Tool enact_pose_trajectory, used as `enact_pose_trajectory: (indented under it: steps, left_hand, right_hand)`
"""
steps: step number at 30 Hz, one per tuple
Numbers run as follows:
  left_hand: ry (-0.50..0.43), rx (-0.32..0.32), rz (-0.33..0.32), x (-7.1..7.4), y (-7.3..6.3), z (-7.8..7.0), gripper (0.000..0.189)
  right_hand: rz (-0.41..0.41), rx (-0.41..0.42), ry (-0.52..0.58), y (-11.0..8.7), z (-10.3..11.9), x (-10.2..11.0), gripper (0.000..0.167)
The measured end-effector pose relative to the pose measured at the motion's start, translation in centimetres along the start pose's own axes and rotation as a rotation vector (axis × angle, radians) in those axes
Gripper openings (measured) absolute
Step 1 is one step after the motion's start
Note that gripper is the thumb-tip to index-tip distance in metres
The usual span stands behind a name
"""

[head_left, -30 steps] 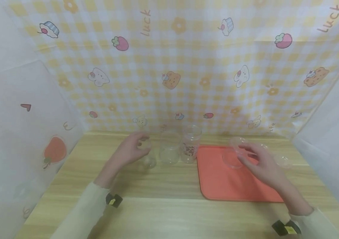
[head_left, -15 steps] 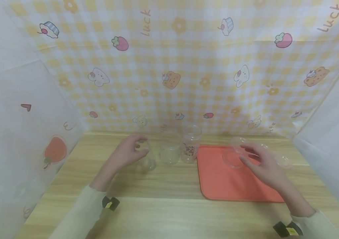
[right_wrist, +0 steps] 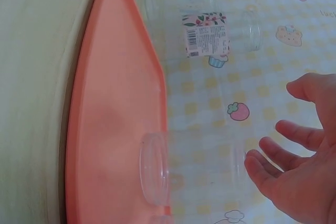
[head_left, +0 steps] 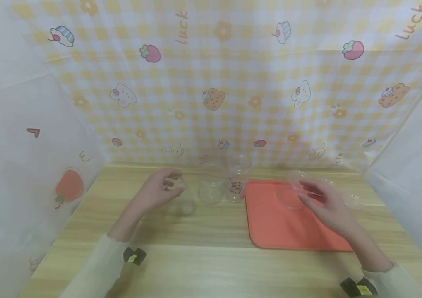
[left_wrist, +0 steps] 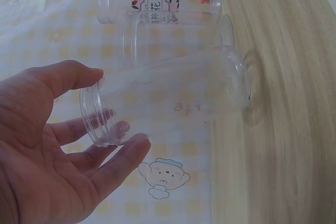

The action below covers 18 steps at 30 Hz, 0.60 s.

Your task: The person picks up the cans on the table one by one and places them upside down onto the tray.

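Note:
My left hand (head_left: 159, 188) holds a clear plastic jar (left_wrist: 173, 95) by its ridged neck, thumb on one side and fingers on the other. The jar leans, its base (head_left: 188, 207) close over the wooden table and slanting toward the right. Beside it stands another clear jar (head_left: 212, 186), then a clear jar with a floral label (head_left: 235, 186). Farther right, my right hand (head_left: 328, 207) hovers with relaxed, spread fingers at a clear jar (right_wrist: 202, 166) on the red tray. Its fingertips (right_wrist: 254, 163) are right at that jar's mouth end.
The red tray (head_left: 281, 227) lies on the right half of the wooden table (head_left: 203, 265). More clear plastic pieces (head_left: 353, 201) show behind and right of the right hand. A checked cloth (head_left: 233, 82) hangs along the back edge.
My left hand has drawn slightly left and toward me, and the held jar has become more tilted, its base coming nearer. My right hand has barely moved.

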<state>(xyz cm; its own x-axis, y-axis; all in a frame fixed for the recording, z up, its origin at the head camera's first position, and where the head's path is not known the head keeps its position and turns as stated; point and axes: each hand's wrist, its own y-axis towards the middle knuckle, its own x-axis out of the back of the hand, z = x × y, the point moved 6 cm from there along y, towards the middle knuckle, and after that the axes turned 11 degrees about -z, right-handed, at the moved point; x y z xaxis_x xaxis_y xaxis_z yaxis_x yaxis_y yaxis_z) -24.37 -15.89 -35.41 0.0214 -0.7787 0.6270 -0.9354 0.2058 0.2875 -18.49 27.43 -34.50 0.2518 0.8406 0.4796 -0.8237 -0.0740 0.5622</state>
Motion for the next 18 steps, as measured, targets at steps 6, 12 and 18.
enact_pose_trajectory:
  steps: [6, 12, 18]
  left_hand:
    - [-0.026, -0.001, -0.002, 0.11, -0.32, -0.27, 0.049]
    - [-0.046, 0.005, -0.008, 0.29, -0.73, -0.37, 0.049]
    - [-0.083, -0.008, -0.006, 0.23, -1.02, -0.17, 0.049]
  right_hand:
    - [-0.003, 0.000, 0.053, -0.18, -0.01, -0.07, 0.040]
    - [-0.021, -0.031, 0.054, -0.37, -0.18, -0.04, 0.040]
    - [-0.034, -0.027, 0.079, -0.49, -0.11, -0.16, 0.037]
